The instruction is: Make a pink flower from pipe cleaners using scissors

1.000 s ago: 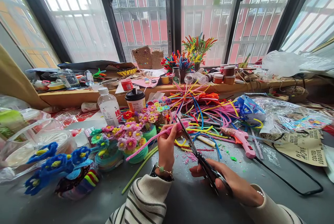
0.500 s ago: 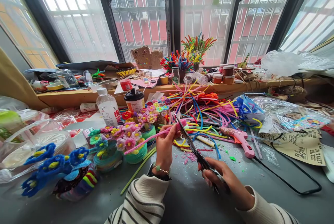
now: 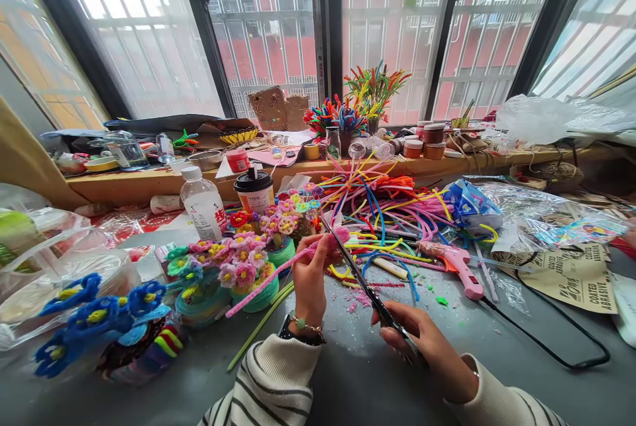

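My left hand (image 3: pixel 309 279) is closed on a pink pipe cleaner (image 3: pixel 263 281), pinching it near its upper end; the stem slants down to the left. My right hand (image 3: pixel 431 350) grips the handles of black scissors (image 3: pixel 362 279), whose blades point up and left and meet the fuzzy pink tip by my left fingers. Pink fluff scraps (image 3: pixel 360 300) lie on the grey table (image 3: pixel 348 373) just below the blades. Both wrists wear striped sleeves.
Pipe-cleaner flower pots (image 3: pixel 238 267) and blue flowers (image 3: pixel 94 313) stand at left. A loose heap of coloured pipe cleaners (image 3: pixel 392 204), a pink glue gun (image 3: pixel 454 264) with its black cord, a water bottle (image 3: pixel 201 204), a lidded cup (image 3: pixel 255 191) and plastic bags crowd the table.
The scissors and my right hand have shifted slightly left and up toward the pipe cleaner's tip. My left hand has tilted the pink stem a little lower at its free end.
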### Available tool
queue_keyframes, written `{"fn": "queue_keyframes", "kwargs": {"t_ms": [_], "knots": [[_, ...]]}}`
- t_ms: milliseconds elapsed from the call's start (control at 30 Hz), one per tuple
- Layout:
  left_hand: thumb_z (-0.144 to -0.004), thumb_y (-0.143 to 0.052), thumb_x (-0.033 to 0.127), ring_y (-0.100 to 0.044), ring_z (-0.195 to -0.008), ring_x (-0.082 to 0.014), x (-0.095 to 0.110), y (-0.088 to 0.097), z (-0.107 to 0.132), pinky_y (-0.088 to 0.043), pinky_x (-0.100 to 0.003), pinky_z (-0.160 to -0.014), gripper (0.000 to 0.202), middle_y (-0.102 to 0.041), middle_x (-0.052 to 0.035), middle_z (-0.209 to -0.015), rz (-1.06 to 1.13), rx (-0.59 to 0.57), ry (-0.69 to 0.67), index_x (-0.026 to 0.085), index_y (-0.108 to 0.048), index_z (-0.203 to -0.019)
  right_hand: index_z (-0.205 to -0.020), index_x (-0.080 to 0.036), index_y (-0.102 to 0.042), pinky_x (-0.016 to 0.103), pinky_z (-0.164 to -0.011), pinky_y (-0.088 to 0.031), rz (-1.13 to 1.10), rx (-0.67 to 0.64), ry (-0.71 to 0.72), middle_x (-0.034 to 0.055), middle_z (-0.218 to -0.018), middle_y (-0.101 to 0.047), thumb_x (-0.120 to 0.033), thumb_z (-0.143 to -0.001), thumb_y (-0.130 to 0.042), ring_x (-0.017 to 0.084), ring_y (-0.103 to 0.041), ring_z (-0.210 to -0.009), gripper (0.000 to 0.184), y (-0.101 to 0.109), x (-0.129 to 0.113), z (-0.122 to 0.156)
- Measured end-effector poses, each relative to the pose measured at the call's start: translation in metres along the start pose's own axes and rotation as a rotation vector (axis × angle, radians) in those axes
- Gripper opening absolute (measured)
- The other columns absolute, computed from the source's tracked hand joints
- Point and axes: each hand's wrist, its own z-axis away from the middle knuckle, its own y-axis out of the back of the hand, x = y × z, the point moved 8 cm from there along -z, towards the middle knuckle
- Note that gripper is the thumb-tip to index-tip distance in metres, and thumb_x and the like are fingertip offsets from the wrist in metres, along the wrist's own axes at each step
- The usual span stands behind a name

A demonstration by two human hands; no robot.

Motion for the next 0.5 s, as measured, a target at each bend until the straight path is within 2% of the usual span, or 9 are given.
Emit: {"fn": "queue_keyframes", "kwargs": {"t_ms": [267,500], "knots": [[-0.062,-0.064,0.023,-0.060,-0.061,-0.0096,-0.0029,-0.0010,-0.0006,-0.049,-0.020,-0.061,0.017,-0.063,0.0005,-0.067,0.016,-0.002,0.055,0.012,-0.058,-0.073,-0.076,-0.015,-0.052,0.019,-0.048,-0.032,-0.011,0.024,0.014,-0.0035,-0.058,-0.041,-0.043,-0.067,-0.057,0.008,-0.038,-0.052,0.031,0.0018,-0.0027,0.0008],[-0.060,-0.066,0.022,-0.059,-0.058,-0.0085,-0.0049,-0.0044,0.0000,-0.050,-0.019,-0.059,0.016,-0.061,0.0020,-0.063,0.023,-0.036,0.097,0.012,-0.057,-0.069,-0.081,-0.016,-0.048,0.020,-0.051,-0.033,-0.053,-0.057,0.061,-0.0031,-0.065,-0.039,-0.046,-0.069,-0.054,0.008,-0.036,-0.056,0.033,-0.0032,-0.0066,0.0022]]}}
